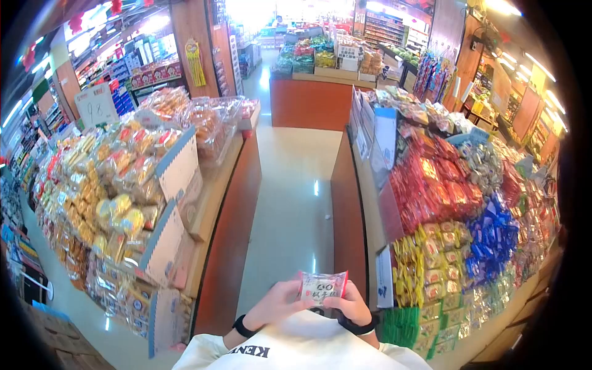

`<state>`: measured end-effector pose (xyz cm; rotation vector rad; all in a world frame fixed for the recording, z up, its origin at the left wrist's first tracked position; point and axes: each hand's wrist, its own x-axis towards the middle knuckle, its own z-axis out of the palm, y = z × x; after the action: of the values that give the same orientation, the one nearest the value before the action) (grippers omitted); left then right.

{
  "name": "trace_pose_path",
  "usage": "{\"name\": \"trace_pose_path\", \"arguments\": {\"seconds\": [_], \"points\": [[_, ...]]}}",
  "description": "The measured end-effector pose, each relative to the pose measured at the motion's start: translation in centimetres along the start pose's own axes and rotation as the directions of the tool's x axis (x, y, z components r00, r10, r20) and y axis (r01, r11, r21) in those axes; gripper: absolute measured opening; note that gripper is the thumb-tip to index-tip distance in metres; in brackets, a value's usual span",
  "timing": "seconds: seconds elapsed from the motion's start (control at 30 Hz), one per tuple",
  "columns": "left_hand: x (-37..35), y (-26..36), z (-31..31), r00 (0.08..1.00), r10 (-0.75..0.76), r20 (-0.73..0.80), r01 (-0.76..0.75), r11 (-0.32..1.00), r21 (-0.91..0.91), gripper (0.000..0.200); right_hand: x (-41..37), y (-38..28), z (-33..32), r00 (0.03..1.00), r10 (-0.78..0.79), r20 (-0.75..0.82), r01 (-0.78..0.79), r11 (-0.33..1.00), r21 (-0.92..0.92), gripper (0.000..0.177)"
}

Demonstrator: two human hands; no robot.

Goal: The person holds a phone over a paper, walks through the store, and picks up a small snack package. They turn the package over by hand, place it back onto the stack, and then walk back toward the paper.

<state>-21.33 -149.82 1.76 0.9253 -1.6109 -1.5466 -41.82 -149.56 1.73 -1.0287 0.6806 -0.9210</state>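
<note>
Close to my chest I hold a small packaged snack (323, 286), a white packet with red ends and dark printed characters. My left hand (280, 302) grips its left end, with the thumb along the lower edge. Around its right end are the fingers of my right hand (353, 303), the thumb lying across the front. Each wrist wears a black band. The packet's underside is hidden from me.
To the left stands a display of bagged cookies and pastries (117, 185). On the right, a bin display holds red packets (431, 179), blue packets (493, 231) and yellow packets (431, 259). A tiled aisle (296, 185) runs between them towards another wood-fronted display (308, 102).
</note>
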Motion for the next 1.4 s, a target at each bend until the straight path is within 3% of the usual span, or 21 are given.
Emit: {"name": "trace_pose_path", "arguments": {"seconds": [0.07, 0.27, 0.4, 0.5, 0.53, 0.73, 0.83, 0.97, 1.1, 1.23, 1.4], "points": [[2.6, 1.7, -3.2, 1.0, 0.024, 0.001, -0.024, 0.995, 0.102, 0.028, 3.7, 0.1, -0.8, 0.999, -0.032, -0.02, 0.032, 0.999, 0.022, 0.036], [9.1, 1.4, -11.6, 0.979, 0.196, -0.053, -0.191, 0.977, 0.097, 0.028, 14.8, -1.9, -1.1, 0.972, -0.223, 0.071, 0.227, 0.972, -0.063, 0.03], [12.2, 1.7, -15.5, 0.992, 0.082, -0.099, -0.083, 0.997, -0.004, 0.028, 19.8, -1.5, -1.3, 0.968, -0.251, 0.026, 0.252, 0.966, -0.055, 0.03], [14.0, 0.3, -18.0, 0.995, 0.004, -0.102, -0.006, 1.0, -0.02, 0.028, 23.1, -1.4, -2.7, 0.994, -0.089, 0.063, 0.09, 0.996, -0.009, 0.028], [14.8, -0.1, -18.6, 0.992, -0.009, -0.122, 0.004, 0.999, -0.04, 0.027, 24.7, -1.4, -3.3, 0.988, -0.125, 0.095, 0.132, 0.989, -0.073, 0.027], [20.3, -1.1, -23.0, 0.945, 0.047, -0.322, -0.071, 0.996, -0.062, 0.018, 33.5, -3.2, -5.7, 0.978, -0.126, 0.165, 0.121, 0.992, 0.042, 0.027], [23.9, -1.4, -25.1, 0.928, 0.052, -0.369, -0.073, 0.996, -0.043, 0.021, 38.6, -4.1, -8.7, 0.963, -0.071, 0.262, 0.074, 0.997, -0.001, 0.027], [30.8, -1.1, -26.7, 0.893, 0.097, -0.44, -0.105, 0.994, 0.005, 0.021, 44.5, -8.0, -12.6, 0.965, -0.015, 0.261, 0.046, 0.993, -0.113, 0.027], [38.2, 0.5, -27.7, 0.861, 0.179, -0.476, -0.18, 0.983, 0.044, 0.016, 50.1, -11.7, -17.4, 0.935, -0.092, 0.342, 0.164, 0.968, -0.19, 0.034], [44.4, 0.2, -29.1, 0.82, 0.284, -0.496, -0.222, 0.958, 0.182, 0.016, 54.0, -13.0, -20.9, 0.963, -0.044, 0.266, 0.056, 0.998, -0.038, 0.036], [49.3, -1.0, -30.9, 0.832, 0.21, -0.513, -0.151, 0.976, 0.156, 0.015, 57.9, -13.1, -24.5, 0.972, 0.018, 0.236, -0.011, 1.0, -0.028, 0.033]]}}
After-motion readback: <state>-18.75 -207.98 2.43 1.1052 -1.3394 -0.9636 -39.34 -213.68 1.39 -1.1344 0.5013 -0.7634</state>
